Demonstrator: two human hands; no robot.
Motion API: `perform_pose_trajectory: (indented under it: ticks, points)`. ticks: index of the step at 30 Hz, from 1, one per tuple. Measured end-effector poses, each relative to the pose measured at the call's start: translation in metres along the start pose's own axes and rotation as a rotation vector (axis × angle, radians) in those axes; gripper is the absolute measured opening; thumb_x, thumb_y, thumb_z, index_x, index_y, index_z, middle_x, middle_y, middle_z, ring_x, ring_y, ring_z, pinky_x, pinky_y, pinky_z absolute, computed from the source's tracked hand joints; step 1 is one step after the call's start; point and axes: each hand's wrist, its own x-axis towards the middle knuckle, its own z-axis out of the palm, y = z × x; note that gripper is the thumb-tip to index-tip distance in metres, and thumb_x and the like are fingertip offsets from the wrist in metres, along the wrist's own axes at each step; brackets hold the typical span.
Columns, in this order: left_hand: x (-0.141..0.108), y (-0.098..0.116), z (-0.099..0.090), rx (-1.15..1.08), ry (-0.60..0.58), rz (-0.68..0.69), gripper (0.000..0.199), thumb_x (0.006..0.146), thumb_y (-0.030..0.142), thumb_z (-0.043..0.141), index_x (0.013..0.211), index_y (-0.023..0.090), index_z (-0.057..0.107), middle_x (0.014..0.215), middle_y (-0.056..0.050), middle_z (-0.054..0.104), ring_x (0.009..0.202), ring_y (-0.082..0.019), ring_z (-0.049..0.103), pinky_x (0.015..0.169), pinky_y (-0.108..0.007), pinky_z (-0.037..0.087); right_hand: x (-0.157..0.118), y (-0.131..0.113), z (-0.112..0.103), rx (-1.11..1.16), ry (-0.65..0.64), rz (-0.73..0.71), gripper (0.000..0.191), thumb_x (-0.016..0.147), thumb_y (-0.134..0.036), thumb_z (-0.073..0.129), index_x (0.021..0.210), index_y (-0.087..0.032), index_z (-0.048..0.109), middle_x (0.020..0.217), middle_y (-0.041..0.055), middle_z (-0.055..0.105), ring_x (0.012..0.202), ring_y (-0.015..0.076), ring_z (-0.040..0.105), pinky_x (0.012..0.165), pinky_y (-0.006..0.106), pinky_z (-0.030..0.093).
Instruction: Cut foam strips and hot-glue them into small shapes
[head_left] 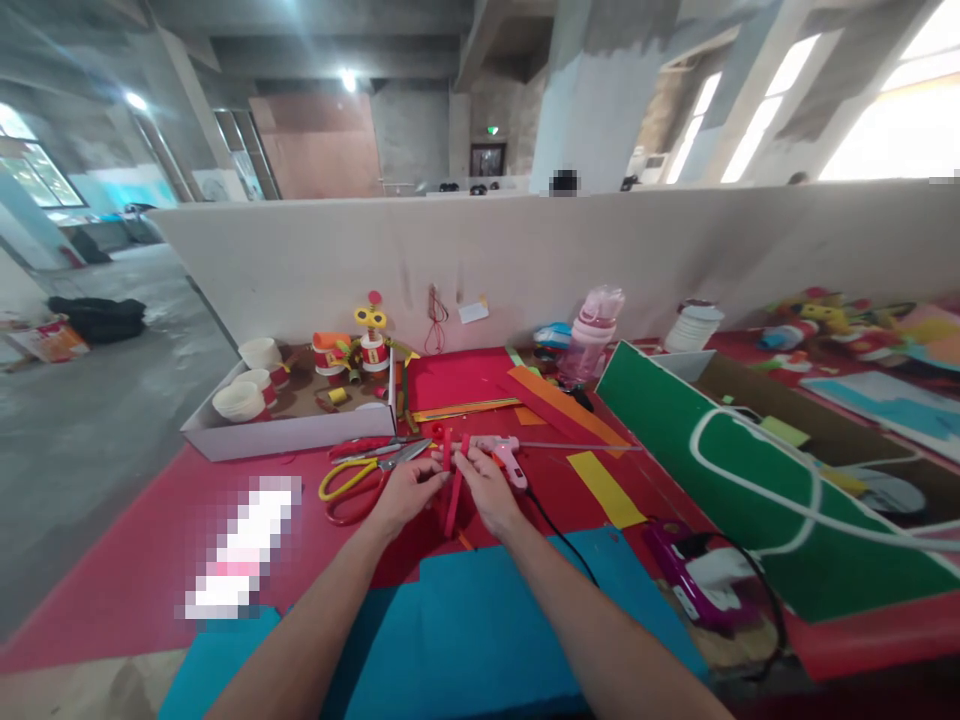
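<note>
Pinching red strips [455, 496], left hand [409, 490] and right hand [486, 487] sat near glue gun [512, 462]; floor [124, 430] bordered desk [142, 550] leftward.

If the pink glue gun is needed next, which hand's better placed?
Right, I'd judge: the right hand is beside the pink glue gun; the left hand is nearer the yellow-handled scissors. Both appear occupied with red strip.

Both hands [409, 490] [487, 486] nearly meet, fingers [430, 482] bent, forearms [322, 600] extended forward.
</note>
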Motion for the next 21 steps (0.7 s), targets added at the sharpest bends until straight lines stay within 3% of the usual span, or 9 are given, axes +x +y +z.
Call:
perform_pose_trajectory:
  ticks: [4,8,10,12,14,17,21]
  points:
    - [0.004,0.000,-0.036,0.405,0.204,0.097,0.029,0.081,0.038,0.053,0.062,0.017,0.057,0.055,0.001,0.053,0.054,-0.012,0.048,0.054,-0.022,0.032,0.000,-0.004,-0.002,0.027,0.104,0.084,0.039,0.074,-0.056,0.063,0.087,-0.020,0.065,0.080,0.0058,0.070,0.074,0.0202,0.066,0.067,0.032,0.050]
    - [-0.001,0.004,-0.062,0.838,0.431,-0.016,0.025,0.085,0.039,0.049,0.084,0.019,0.063,0.081,-0.006,0.065,0.071,-0.018,0.058,0.059,-0.025,0.034,-0.002,-0.006,-0.005,0.080,0.119,0.176,0.043,0.070,-0.058,0.066,0.081,-0.017,0.064,0.068,0.0045,0.067,0.060,0.0148,0.061,0.058,0.027,0.045]
    - [-0.003,0.004,-0.061,0.906,0.350,0.076,0.023,0.087,0.035,0.047,0.092,0.021,0.064,0.092,-0.007,0.066,0.080,-0.018,0.060,0.064,-0.025,0.038,-0.002,-0.007,-0.005,0.093,0.100,0.189,0.043,0.069,-0.057,0.067,0.077,-0.016,0.065,0.065,0.0040,0.066,0.058,0.0132,0.059,0.057,0.026,0.043]
    - [-0.005,0.002,-0.053,0.924,0.113,0.213,0.019,0.087,0.027,0.047,0.092,0.022,0.065,0.092,-0.005,0.066,0.084,-0.018,0.061,0.069,-0.025,0.040,-0.003,-0.009,-0.004,0.091,0.082,0.187,0.042,0.068,-0.057,0.068,0.074,-0.015,0.065,0.063,0.0033,0.065,0.057,0.0122,0.057,0.057,0.025,0.042]
    - [-0.006,-0.003,-0.042,0.986,-0.022,0.281,0.019,0.085,0.020,0.049,0.092,0.023,0.067,0.090,-0.005,0.066,0.083,-0.018,0.061,0.068,-0.025,0.040,-0.003,-0.011,-0.004,0.077,0.070,0.174,0.041,0.067,-0.056,0.069,0.073,-0.016,0.064,0.061,0.0021,0.064,0.056,0.0113,0.056,0.056,0.024,0.041]
    - [-0.006,-0.011,-0.030,1.099,-0.010,0.337,0.021,0.084,0.015,0.049,0.088,0.022,0.068,0.082,-0.006,0.064,0.077,-0.018,0.060,0.062,-0.025,0.040,-0.003,-0.011,-0.003,0.020,0.051,0.139,0.041,0.068,-0.057,0.067,0.071,-0.016,0.062,0.058,0.0005,0.061,0.053,0.0106,0.053,0.055,0.024,0.041]
    - [-0.006,-0.014,-0.025,1.071,0.130,0.520,0.022,0.088,0.019,0.048,0.082,0.020,0.069,0.076,-0.006,0.063,0.074,-0.018,0.059,0.066,-0.027,0.042,-0.003,-0.006,-0.005,-0.168,0.068,0.114,0.043,0.071,-0.060,0.061,0.072,-0.018,0.060,0.054,-0.0022,0.056,0.047,0.0094,0.048,0.046,0.022,0.036]
